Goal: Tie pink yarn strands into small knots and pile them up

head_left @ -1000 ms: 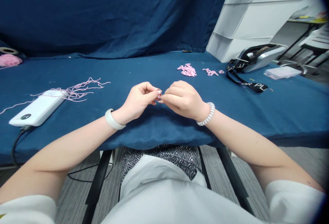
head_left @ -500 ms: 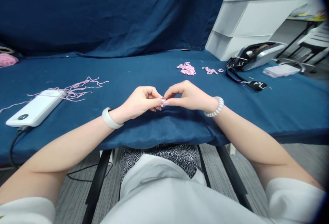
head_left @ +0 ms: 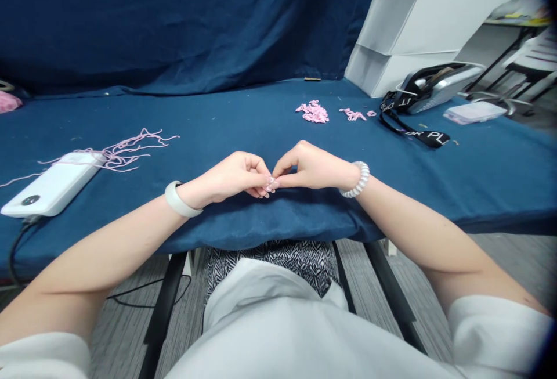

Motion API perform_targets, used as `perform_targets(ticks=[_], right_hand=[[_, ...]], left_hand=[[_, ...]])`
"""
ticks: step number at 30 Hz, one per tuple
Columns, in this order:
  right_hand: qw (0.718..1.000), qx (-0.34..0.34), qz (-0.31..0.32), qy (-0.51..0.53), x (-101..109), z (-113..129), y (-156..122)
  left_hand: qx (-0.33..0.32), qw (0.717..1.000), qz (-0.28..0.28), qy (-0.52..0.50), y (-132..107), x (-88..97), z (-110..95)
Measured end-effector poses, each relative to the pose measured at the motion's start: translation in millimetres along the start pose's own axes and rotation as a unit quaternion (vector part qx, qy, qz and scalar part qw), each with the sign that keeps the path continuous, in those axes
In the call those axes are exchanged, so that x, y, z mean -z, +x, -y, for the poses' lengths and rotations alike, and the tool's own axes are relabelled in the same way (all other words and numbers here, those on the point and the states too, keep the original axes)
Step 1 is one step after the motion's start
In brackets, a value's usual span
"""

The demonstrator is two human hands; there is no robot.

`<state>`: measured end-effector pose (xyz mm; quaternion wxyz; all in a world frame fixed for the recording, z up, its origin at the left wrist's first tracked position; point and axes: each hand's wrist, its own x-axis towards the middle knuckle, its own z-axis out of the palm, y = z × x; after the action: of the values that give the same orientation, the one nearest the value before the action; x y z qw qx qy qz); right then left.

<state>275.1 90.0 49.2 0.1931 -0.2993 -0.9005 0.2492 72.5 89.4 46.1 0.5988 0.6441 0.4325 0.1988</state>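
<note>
My left hand (head_left: 241, 176) and my right hand (head_left: 311, 167) meet fingertip to fingertip above the front edge of the blue cloth. Both are closed in a pinch. Whatever sits between the fingertips is too small and too covered to name. Beyond my right hand lies a heap of small pink knotted string pieces (head_left: 314, 112), with a smaller group of the same pink pieces (head_left: 353, 114) to its right. Left of my left hand, loose pink strings (head_left: 130, 150) spread out, partly lying over a white power bank (head_left: 56, 184).
A black cable (head_left: 18, 245) runs from the power bank off the front edge. At right are a black lettered strap (head_left: 413, 129), a silver-and-black case (head_left: 439, 86) and a flat clear box (head_left: 474, 112). White boxes (head_left: 404, 25) stand behind; a pink bundle (head_left: 9, 102) sits far left.
My joined hands have shifted slightly left and down in the picture, the fingertips still pressed together. The whole view has moved a little; the things on the cloth look the same.
</note>
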Motion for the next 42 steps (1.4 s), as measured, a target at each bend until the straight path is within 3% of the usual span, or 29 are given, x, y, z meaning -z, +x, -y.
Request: perform_targets(ticks=[9, 16, 27, 33, 36, 42], right_hand=[[0.999, -0.016, 0.032, 0.024, 1.3, 3.4, 0.1], [0.999, 0.026, 0.018, -0.009, -2.0, 2.7, -0.1], [0.995, 0.087, 0.012, -0.048, -12.4, 0.2, 2.6], [0.992, 0.067, 0.021, -0.101, -17.6, 2.3, 2.9], [0.989, 0.059, 0.043, -0.125, -18.8, 3.7, 3.2], [0.994, 0.084, 0.033, -0.067, -21.0, -0.5, 5.4]], left_hand=[[0.010, 0.999, 0.031, 0.001, -0.8, 1.6, -1.2], [-0.005, 0.999, 0.036, 0.002, -0.1, 4.5, -0.5], [0.037, 0.999, 0.014, -0.031, -1.6, 5.6, -2.8], [0.063, 0.991, 0.028, -0.110, 2.9, 12.4, -1.8], [0.108, 0.986, 0.022, -0.126, 4.9, 11.7, -2.9], [0.140, 0.980, 0.016, -0.140, 6.4, 8.9, -5.6]])
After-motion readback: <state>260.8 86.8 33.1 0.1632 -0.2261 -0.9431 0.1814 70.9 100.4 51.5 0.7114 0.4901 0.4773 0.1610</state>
